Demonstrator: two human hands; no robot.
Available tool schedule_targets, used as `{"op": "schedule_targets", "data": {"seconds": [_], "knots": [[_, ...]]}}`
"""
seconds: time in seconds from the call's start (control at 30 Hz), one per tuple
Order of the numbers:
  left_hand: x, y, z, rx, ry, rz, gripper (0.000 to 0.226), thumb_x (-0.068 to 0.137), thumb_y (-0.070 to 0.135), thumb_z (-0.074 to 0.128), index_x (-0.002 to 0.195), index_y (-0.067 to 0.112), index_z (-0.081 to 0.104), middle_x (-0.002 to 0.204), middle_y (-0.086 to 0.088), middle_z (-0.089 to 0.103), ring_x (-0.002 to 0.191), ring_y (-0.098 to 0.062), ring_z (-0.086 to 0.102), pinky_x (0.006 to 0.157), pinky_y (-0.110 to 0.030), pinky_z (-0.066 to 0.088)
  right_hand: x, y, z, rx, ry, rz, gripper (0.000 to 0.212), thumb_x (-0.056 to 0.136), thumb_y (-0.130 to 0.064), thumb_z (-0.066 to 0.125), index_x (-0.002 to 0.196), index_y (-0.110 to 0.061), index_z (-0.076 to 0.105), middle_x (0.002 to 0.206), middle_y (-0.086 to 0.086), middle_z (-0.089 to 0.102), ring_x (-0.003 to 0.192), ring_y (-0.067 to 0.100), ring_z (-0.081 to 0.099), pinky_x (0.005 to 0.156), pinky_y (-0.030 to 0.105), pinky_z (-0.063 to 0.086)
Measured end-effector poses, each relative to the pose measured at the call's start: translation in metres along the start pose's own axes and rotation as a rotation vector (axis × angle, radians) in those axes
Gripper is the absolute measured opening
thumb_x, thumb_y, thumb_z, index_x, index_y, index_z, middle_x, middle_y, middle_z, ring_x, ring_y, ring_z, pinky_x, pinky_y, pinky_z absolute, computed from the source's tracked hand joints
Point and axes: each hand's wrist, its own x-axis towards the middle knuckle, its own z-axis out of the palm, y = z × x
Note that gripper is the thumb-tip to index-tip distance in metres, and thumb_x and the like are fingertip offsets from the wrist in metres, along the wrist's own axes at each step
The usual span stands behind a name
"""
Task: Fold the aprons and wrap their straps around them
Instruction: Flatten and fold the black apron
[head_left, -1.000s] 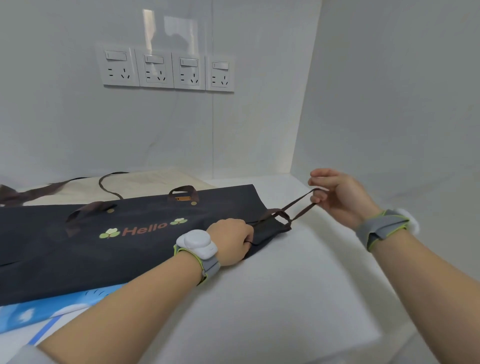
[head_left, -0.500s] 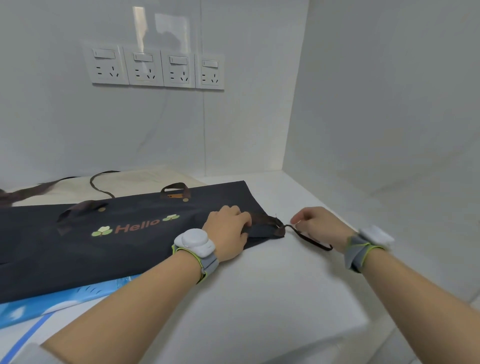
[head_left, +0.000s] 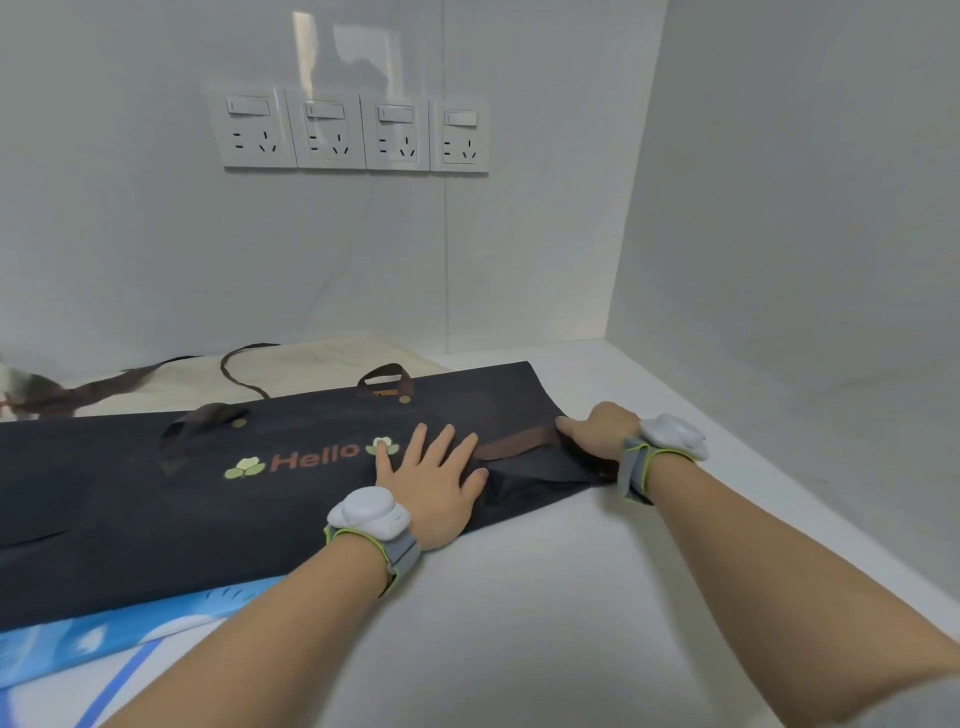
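Under both hands, on the white counter (head_left: 519, 623): dark folded apron (head_left: 156, 509), cut off past the frame edge well beyond the left wrist. Left hand (head_left: 434, 483) flat, fingers spread wide, pressing the cloth just right of the "Hello" print (head_left: 311, 457). Right hand (head_left: 597, 431) curled at the apron's end, touching the brown strap (head_left: 511, 447) between the hands; pinch or mere press, impossible to tell, fingertips hidden.

white counter (head_left: 545, 613), dark apron (head_left: 156, 499), blue sheet (head_left: 104, 634)
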Motion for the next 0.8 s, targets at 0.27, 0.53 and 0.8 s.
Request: {"op": "schedule_targets", "data": {"seconds": [0.27, 0.53, 0.8], "knots": [[0.002, -0.004, 0.011, -0.008, 0.064, -0.004, 0.062, 0.097, 0.060, 0.014, 0.154, 0.036, 0.008, 0.163, 0.014, 0.004, 0.150, -0.017, -0.007, 0.117, -0.057, -0.004, 0.016, -0.019, 0.002, 0.382, 0.002, 0.021, 0.035, 0.081, -0.028, 0.068, 0.097, 0.003, 0.068, 0.100, 0.016, 0.070, 0.095, 0.032, 0.065, 0.089, 0.040, 0.053], [0.002, -0.004, 0.011, -0.019, 0.070, 0.003, 0.063, 0.098, 0.059, 0.015, 0.154, 0.033, 0.009, 0.163, 0.013, 0.004, 0.150, -0.017, -0.006, 0.117, -0.057, -0.004, 0.009, -0.001, -0.011, 0.319, -0.002, 0.080, 0.047, 0.091, -0.050, 0.053, 0.099, -0.004, 0.060, 0.087, 0.008, 0.059, 0.077, 0.028, 0.057, 0.063, 0.028, 0.041], [-0.002, 0.000, -0.004, 0.012, 0.065, 0.050, 0.062, 0.100, 0.055, 0.020, 0.155, 0.029, 0.008, 0.163, 0.012, 0.003, 0.150, -0.013, -0.006, 0.117, -0.059, -0.002, 0.003, -0.003, 0.010, 0.029, 0.205, -0.102, 0.032, 0.097, -0.030, 0.044, 0.094, -0.008, 0.066, 0.101, 0.011, 0.068, 0.086, 0.031, 0.056, 0.071, 0.031, 0.039]]}}
